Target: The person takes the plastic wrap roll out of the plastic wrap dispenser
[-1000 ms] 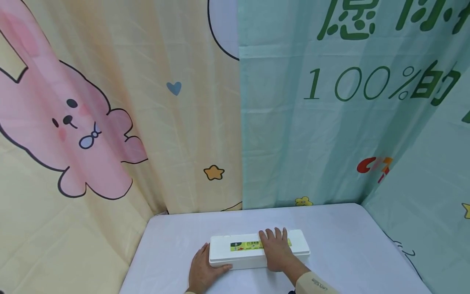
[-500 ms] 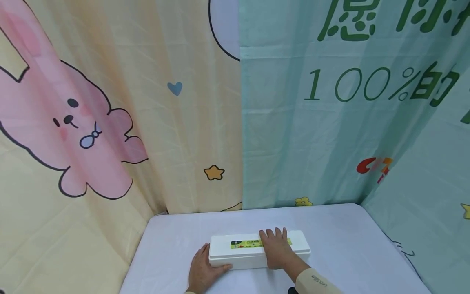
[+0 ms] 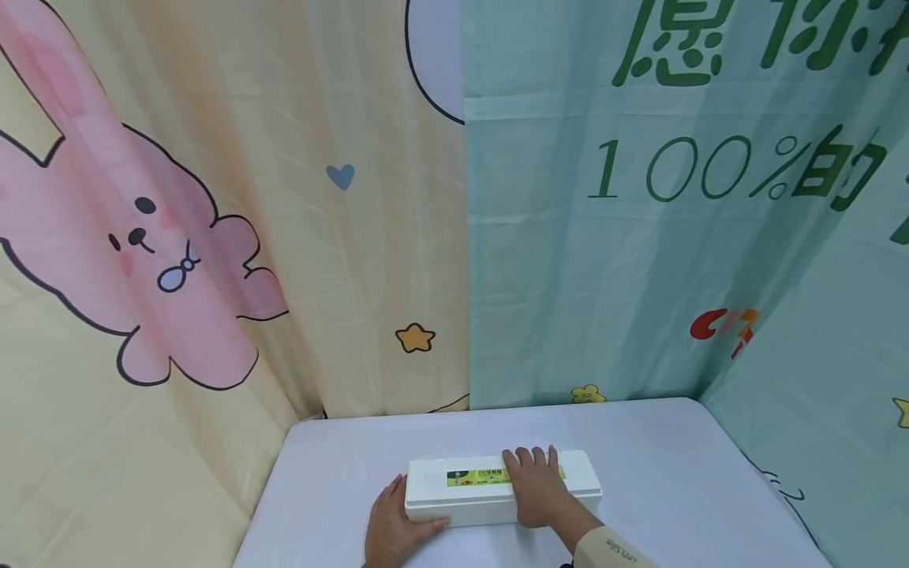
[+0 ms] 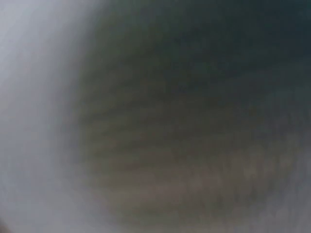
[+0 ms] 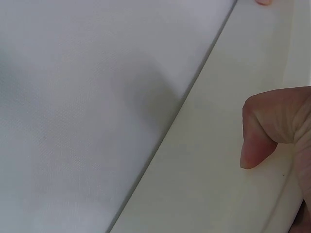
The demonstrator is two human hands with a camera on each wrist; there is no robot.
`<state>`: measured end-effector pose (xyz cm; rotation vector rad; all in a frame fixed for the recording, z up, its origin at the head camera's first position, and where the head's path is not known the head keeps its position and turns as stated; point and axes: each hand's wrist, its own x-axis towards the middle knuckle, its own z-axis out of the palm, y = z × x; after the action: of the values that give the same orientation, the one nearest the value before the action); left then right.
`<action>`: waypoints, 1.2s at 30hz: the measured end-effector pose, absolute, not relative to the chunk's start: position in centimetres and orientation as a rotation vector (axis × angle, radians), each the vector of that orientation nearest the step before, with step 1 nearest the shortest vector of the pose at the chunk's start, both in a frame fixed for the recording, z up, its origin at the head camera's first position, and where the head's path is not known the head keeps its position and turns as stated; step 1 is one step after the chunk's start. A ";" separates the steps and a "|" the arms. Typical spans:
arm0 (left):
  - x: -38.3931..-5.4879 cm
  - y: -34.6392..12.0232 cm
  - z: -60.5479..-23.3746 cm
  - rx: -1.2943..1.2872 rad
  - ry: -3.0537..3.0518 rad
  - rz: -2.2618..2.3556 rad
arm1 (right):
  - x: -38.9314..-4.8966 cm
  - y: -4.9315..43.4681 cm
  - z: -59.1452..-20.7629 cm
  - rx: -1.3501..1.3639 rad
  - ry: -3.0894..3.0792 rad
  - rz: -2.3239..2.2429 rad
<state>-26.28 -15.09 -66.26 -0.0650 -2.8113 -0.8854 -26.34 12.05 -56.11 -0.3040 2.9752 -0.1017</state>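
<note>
A long white foam box [image 3: 476,506] with a lid [image 3: 428,477] lies on the table in the head view. A yellow-green printed label [image 3: 470,478] runs along the lid, partly hidden by my right hand [image 3: 537,491]. That hand grips across the box right of its middle, fingers over the top towards the far edge. In the right wrist view its bent thumb [image 5: 262,126] presses the near side of the box [image 5: 209,131]. My left hand [image 3: 394,525] holds the left end, its thumb along the front face and its fingers at the end. The left wrist view is dark and blurred.
The white-covered table [image 3: 341,446] reaches back to a cream curtain [image 3: 284,197] and a green curtain [image 3: 533,276]. A small dark object [image 3: 566,565] shows at the bottom edge near my right sleeve [image 3: 611,548].
Both hands keep their places on the box. The head view has tilted slightly, so the whole scene sits a little lower in the picture.
</note>
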 end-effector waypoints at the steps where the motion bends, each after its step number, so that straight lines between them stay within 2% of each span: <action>1: -26.3 -15.1 -66.3 -0.063 -2.816 -0.880 | -26.3 12.1 -56.1 -0.314 2.982 -0.102; 12: -26.2 -15.1 -66.7 -0.013 -2.830 -0.924 | -26.5 12.0 -56.1 -0.330 2.973 -0.147; 36: -26.6 -15.1 -66.9 -0.108 -2.783 -0.860 | -27.7 13.1 -55.2 -0.291 2.979 -0.302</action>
<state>-26.57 -15.11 -66.86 -0.1084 -2.7832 -0.8605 -27.73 13.11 -55.24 -0.2911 2.9795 -0.3019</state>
